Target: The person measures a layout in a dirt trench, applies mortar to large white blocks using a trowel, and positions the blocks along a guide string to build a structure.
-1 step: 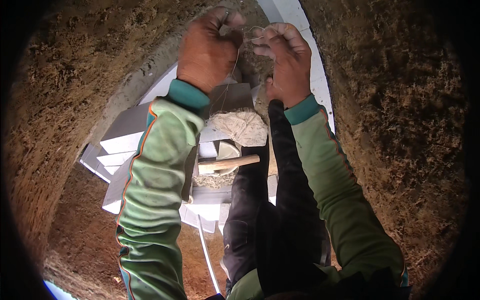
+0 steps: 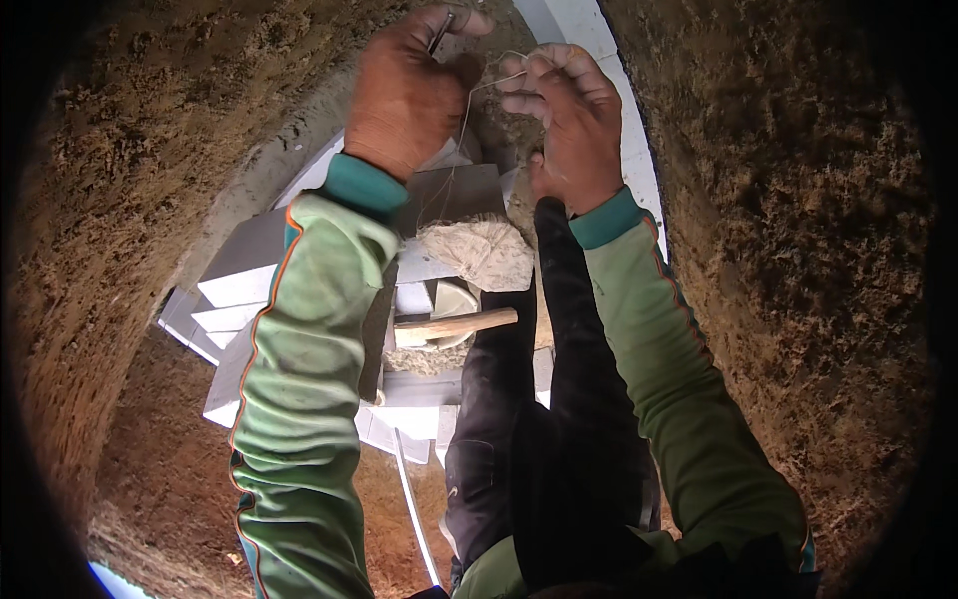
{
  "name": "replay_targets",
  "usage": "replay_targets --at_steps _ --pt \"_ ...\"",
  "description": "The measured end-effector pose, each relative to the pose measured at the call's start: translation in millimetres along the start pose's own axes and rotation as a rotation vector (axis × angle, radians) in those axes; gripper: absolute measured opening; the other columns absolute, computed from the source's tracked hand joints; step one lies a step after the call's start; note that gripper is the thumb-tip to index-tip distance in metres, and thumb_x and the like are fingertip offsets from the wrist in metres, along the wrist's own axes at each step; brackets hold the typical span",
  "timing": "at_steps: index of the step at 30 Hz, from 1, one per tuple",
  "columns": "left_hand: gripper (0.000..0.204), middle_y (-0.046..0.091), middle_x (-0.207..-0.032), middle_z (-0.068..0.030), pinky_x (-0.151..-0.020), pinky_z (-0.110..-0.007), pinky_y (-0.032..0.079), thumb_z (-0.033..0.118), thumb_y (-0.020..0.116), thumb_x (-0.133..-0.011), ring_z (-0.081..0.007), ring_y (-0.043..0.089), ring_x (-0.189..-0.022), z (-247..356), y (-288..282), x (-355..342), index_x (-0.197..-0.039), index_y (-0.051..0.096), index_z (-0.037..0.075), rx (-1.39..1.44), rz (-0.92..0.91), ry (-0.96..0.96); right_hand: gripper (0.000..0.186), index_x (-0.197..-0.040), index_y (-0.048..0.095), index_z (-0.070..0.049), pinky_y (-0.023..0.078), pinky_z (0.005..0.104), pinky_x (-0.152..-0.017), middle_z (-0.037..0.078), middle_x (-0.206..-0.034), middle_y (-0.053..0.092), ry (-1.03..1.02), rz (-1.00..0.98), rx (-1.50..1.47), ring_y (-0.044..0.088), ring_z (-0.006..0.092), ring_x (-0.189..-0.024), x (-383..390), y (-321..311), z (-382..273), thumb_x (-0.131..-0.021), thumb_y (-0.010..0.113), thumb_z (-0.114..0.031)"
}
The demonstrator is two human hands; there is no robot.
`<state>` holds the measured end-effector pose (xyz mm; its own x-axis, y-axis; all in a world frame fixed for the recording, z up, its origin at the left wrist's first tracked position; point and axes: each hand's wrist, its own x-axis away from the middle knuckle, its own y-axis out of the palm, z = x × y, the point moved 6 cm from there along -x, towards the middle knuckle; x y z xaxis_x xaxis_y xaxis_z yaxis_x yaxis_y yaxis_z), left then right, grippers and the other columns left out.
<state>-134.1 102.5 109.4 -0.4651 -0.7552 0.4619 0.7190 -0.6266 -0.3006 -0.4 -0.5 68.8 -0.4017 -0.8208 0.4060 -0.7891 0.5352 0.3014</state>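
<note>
Near the top of the head view, my left hand is closed with a thin metal pin, like a nail, between thumb and forefinger. Close on its right, my right hand pinches a pale string between thumb and fingertips. Between the hands the string makes a small loop. From there it drops past my left hand toward a crumpled cream-coloured bundle lying on the blocks below. Whether my left fingers also grip the string is hard to see.
Grey-white blocks are stacked below my hands. On them, a wooden handle lies across a pale bowl. Rough brown earth-like walls rise on both sides. A thin white strip runs beside my legs.
My left hand has shifted slightly left and turned, so the metal pin now shows. The string between the hands is drawn a little straighter. My right hand has hardly moved.
</note>
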Motion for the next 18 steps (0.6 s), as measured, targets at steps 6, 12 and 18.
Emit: replay_targets --at_steps 6,12,18 --pt "0.004 0.071 -0.083 -0.0054 -0.068 -0.028 0.054 -0.002 0.068 -0.094 -0.0111 0.066 -0.078 15.5 15.3 1.2 -0.098 0.069 -0.003 0.283 -0.269 0.018 0.015 -0.107 0.064 -0.003 0.054 0.0266 -0.071 0.006 -0.092 0.071 0.020 -0.143 0.080 0.067 0.0125 -0.081 3.4 1.9 -8.6 -0.102 0.062 -0.017" --pt "0.003 0.071 -0.082 -0.0034 -0.069 -0.027 0.053 0.000 0.069 -0.093 -0.0103 0.065 -0.077 13.6 7.9 -3.9 -0.095 0.070 -0.002 0.169 -0.233 0.111 0.017 -0.110 0.066 -0.003 0.053 0.0275 -0.070 0.005 -0.090 0.068 0.180 -0.234 0.098 0.066 0.0133 -0.080 5.1 -3.0 -10.3 -0.101 0.064 -0.017" --pt "0.005 0.071 -0.083 -0.0008 -0.071 -0.025 0.052 -0.003 0.068 -0.092 -0.0089 0.063 -0.077 0.0 5.5 -8.6 -0.094 0.072 0.000 0.448 -0.150 0.027 0.019 -0.116 0.067 -0.003 0.054 0.0344 -0.076 0.005 -0.101 0.070 0.267 -0.287 -0.500 0.065 0.0166 -0.082 2.0 2.1 -0.3 -0.102 0.063 -0.015"
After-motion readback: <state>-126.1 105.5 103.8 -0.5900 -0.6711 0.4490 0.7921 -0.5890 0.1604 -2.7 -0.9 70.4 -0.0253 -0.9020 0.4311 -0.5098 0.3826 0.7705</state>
